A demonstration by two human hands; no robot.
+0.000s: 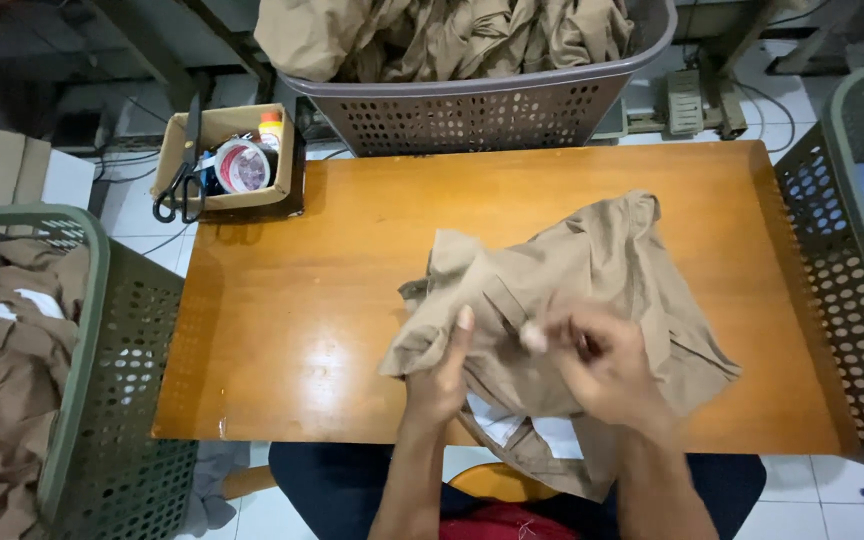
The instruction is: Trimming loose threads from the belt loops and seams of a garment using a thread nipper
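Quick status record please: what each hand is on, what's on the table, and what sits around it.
left hand: grips near edge of tan garment
right hand: on the garment, blurred, grip unclear
table: wooden, bears the crumpled garment
cardboard box: far left corner, with scissors and tape roll
baskets: grey basket behind, green basket left, both with tan cloth

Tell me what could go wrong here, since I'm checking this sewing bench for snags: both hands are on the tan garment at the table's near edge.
1. The tan garment already hangs over the near edge of the table; it might slide off.
2. The right hand is blurred, so a quick tug could pull the cloth from the left hand.
3. The scissors hang over the side of the cardboard box; a knock may drop them.
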